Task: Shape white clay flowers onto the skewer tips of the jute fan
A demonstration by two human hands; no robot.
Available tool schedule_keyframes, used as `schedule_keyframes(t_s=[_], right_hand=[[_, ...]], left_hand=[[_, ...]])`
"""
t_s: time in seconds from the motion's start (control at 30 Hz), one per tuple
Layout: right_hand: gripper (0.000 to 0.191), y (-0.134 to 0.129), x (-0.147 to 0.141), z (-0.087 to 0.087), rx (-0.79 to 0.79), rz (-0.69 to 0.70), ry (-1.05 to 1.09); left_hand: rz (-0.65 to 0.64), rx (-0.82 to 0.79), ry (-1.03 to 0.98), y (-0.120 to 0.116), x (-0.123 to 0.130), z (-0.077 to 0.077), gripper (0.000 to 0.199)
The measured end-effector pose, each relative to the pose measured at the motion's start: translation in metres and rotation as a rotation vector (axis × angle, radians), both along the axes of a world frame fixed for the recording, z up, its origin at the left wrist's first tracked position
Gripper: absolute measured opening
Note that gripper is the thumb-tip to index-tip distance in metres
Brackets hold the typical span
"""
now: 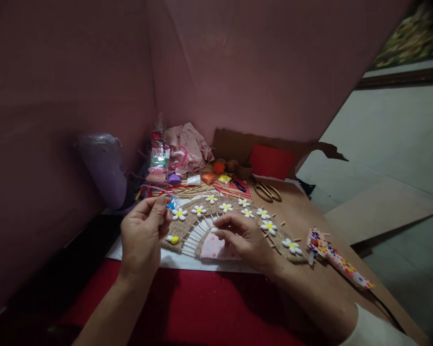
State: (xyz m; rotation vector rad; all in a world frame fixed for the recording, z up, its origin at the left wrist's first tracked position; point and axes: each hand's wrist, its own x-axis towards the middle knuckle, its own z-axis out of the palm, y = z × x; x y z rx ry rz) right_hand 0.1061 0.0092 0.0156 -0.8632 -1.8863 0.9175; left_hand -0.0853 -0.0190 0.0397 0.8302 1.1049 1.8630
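A semicircular fan-shaped piece of twine woven over thin sticks (216,207) lies on white paper (166,262). White-petalled flowers with yellow centres (269,227) dot its arch. At its left end sits a yellow ball with one white petal beside it (173,239). Pink patterned fabric (216,247) fills the inner centre. My left hand (146,226) is raised at the left end, fingers pinched together; what they hold, if anything, is hidden. Above the pink fabric, my right hand (240,235) pinches a small white piece (214,230) between thumb and fingertips.
Behind lie scissors (267,191), bagged coloured clay (208,178), thin sticks, crumpled pink fabric (189,146) and red sheets (272,161). A flower-patterned glue gun (342,264) with a cord rests at the right. A purple container (106,168) stands left, near the wall.
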Motion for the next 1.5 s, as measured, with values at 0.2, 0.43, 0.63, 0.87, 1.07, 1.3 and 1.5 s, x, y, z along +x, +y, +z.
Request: schedule_keyframes(t_s=[0.2,0.43,0.63,0.87,1.07,1.3,1.5], right_hand=[[0.004,0.013,-0.036,0.013,0.227,0.182,-0.232],[0.007,0.014,-0.057,-0.007,0.239,0.176,-0.292],[0.015,0.024,-0.061,-0.009,0.303,0.202,-0.332],[0.013,0.040,-0.072,-0.012,0.329,0.276,-0.339],[0.007,0.050,-0.076,-0.019,0.388,0.311,-0.329],[0.014,0.052,-0.076,-0.017,0.406,0.373,-0.373],[0.015,0.052,-0.077,-0.016,0.403,0.376,-0.406]], left_hand=[[0.025,-0.124,0.131,-0.011,-0.012,-0.028,0.023],[-0.005,-0.196,-0.013,-0.010,-0.019,-0.030,0.028],[-0.038,-0.193,-0.047,-0.010,-0.019,-0.031,0.027],[-0.054,-0.212,-0.062,-0.010,-0.019,-0.031,0.024],[-0.050,-0.202,-0.063,-0.010,-0.019,-0.030,0.024],[-0.058,-0.197,-0.056,-0.008,-0.018,-0.031,0.023],[-0.052,-0.202,-0.065,-0.009,-0.019,-0.030,0.023]])
